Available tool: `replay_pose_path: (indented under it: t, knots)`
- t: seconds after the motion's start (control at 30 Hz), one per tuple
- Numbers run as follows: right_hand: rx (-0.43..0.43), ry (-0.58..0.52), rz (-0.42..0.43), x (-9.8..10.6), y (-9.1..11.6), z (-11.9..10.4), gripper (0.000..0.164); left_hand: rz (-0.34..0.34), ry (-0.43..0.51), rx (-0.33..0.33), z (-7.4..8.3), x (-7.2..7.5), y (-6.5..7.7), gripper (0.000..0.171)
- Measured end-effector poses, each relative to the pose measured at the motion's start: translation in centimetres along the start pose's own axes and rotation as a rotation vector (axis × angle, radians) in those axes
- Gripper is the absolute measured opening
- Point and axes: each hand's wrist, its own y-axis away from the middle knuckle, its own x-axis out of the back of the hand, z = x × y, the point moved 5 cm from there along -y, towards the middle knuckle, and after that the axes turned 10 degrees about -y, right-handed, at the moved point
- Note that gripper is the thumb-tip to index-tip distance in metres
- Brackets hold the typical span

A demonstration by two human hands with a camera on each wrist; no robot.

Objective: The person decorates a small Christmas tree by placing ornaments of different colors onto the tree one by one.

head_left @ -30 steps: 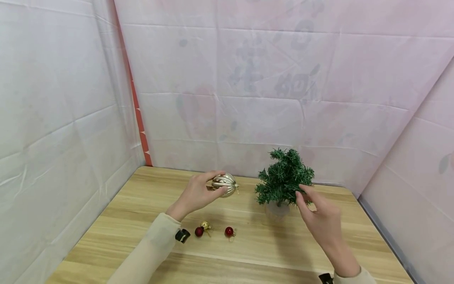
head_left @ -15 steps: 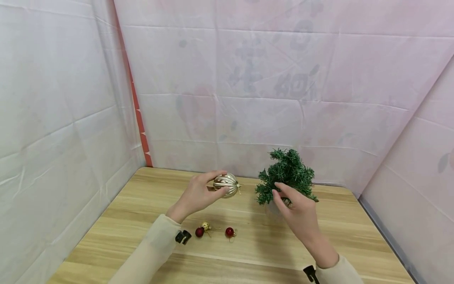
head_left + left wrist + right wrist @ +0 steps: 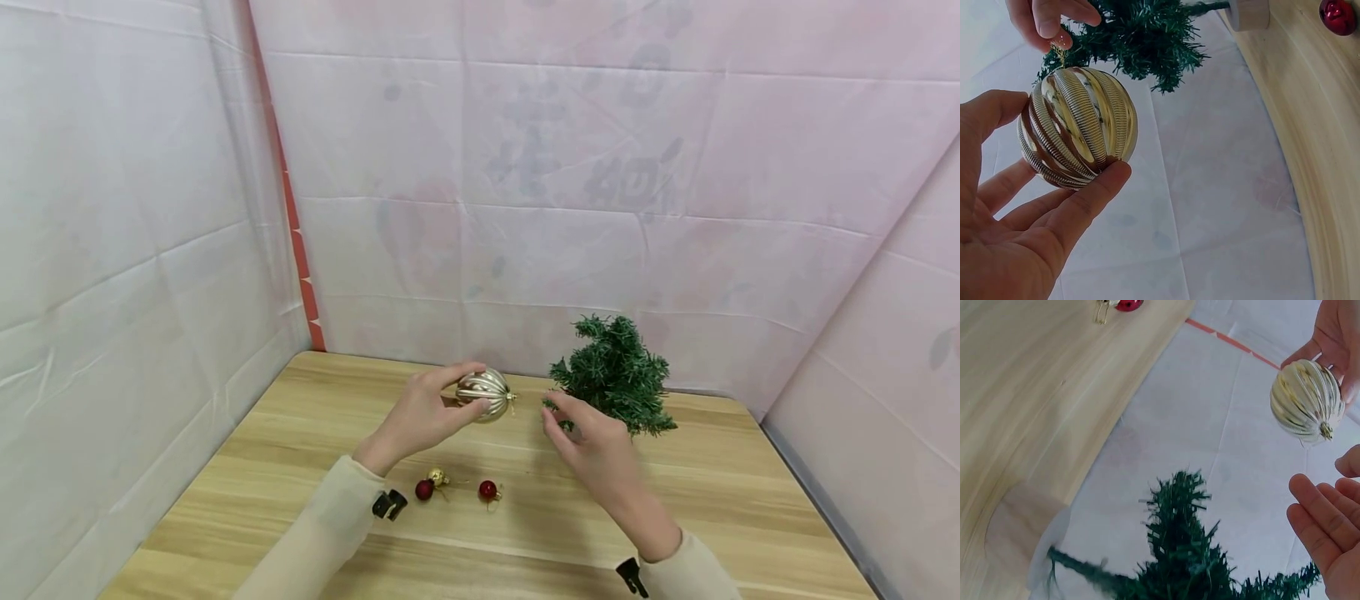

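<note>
"What's out of sight?"
"From the head camera, the right hand (image 3: 598,454) blocks the stand (image 3: 1016,528) of the tree (image 3: 621,375)."
"And from the wrists?"
"The right view's top edge crops the red ball (image 3: 1129,305), its bottom edge the tree."
"Can you read the writing (image 3: 626,183) on the cloth (image 3: 525,258)?"
"No, it's too faint and blurred."

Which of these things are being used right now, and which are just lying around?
In use, I'd say:
big bauble, in the left hand
right hand, near it
tree, probably

Just lying on the table:
dark red ball
gold ball
bright red ball
</note>
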Motion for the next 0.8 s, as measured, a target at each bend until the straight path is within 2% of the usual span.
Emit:
replay_pose_path:
  t: [0.17,0.37,0.8]
  knots:
    - [0.002,-0.052,0.003,-1.0,-0.2,-0.1,0.032,0.005,0.002,-0.03,0.3,0.0,0.2,0.046]
    - [0.039,-0.042,0.024,-1.8,-0.4,-0.2,0.034,0.003,0.012,-0.049,0.5,-0.1,0.3,0.045]
    - [-0.023,-0.024,-0.031,-2.6,-0.3,0.6,0.021,-0.003,0.012,-0.059,0.9,-0.2,0.4,0.046]
